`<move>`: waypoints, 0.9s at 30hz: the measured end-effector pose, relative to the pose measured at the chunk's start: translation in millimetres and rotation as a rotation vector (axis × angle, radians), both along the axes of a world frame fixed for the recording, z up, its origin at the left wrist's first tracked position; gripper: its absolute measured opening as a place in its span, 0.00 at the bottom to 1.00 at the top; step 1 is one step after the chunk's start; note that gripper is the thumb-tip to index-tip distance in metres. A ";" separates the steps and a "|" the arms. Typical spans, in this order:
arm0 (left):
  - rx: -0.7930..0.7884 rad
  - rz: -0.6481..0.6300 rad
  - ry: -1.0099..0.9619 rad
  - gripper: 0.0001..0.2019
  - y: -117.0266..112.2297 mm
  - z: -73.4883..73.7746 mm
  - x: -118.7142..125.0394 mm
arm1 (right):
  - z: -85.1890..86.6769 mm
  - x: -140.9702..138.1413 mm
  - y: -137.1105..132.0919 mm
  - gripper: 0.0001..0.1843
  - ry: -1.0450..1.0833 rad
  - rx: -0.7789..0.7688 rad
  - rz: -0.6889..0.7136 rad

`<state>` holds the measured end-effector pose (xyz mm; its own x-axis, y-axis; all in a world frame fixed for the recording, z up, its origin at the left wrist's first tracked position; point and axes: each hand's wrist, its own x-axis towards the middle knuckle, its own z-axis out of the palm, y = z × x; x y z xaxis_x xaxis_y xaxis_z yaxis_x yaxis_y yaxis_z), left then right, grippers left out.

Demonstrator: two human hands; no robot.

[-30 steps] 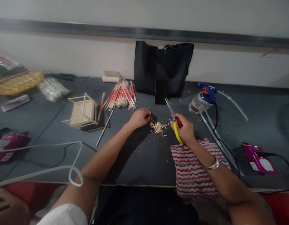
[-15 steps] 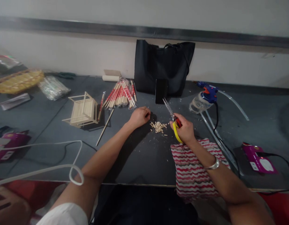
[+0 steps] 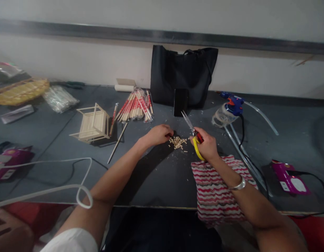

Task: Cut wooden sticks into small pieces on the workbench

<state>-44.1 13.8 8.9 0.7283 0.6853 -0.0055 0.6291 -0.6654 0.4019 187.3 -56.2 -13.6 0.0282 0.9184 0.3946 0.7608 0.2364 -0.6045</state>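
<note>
At the left edge of a small pile of short wooden stick pieces [image 3: 178,142] is my left hand [image 3: 159,134], its fingers curled and pointing down. Whatever its fingertips pinch, if anything, is hidden. My right hand [image 3: 208,144] is closed around scissors [image 3: 197,148] with yellow and red handles, and the blades point up and away from me with nothing between them. To the left stands a small chair-like frame of pale sticks [image 3: 92,124]. A single loose stick [image 3: 117,143] lies between it and my left forearm.
Behind are red-wrapped chopsticks [image 3: 135,105], a dark phone [image 3: 180,102] and a black bag [image 3: 184,73]. On the right sit a blue glue gun [image 3: 234,103], glue sticks, a purple power box [image 3: 290,177] and a striped cloth [image 3: 216,192]. A white cable [image 3: 59,189] crosses the left front.
My left hand has shifted right and slightly down, so its fingers are now at the pile's edge. My right hand and the scissors have barely moved.
</note>
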 end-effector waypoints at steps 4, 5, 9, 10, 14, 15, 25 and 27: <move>-0.028 -0.027 0.015 0.13 -1.0 3.5 -2.4 | 0.1 -0.5 -0.2 0.20 -0.002 -0.001 -0.003; -0.033 -0.032 0.019 0.13 -1.1 4.2 -3.0 | 0.2 -0.5 -0.2 0.20 -0.004 -0.002 -0.004; -0.027 -0.045 0.050 0.13 -2.4 6.8 -3.2 | 0.7 -0.1 -0.1 0.19 -0.010 -0.008 0.009; -0.023 -0.048 0.055 0.13 -2.8 7.4 -2.9 | 0.7 0.1 0.0 0.19 -0.011 -0.006 0.011; -0.033 -0.072 0.050 0.11 -3.3 7.8 -2.5 | -0.2 0.7 0.4 0.19 -0.017 0.006 0.013; -0.038 -0.072 0.051 0.11 -2.9 7.4 -3.1 | -0.6 0.9 0.4 0.18 -0.018 0.005 0.014; -0.016 -0.125 0.001 0.11 0.0 3.9 -5.9 | -1.4 0.5 -0.1 0.19 -0.013 0.003 0.010; -0.012 -0.124 0.003 0.10 -0.7 3.4 -4.3 | -1.1 0.2 -0.2 0.19 -0.013 0.005 0.008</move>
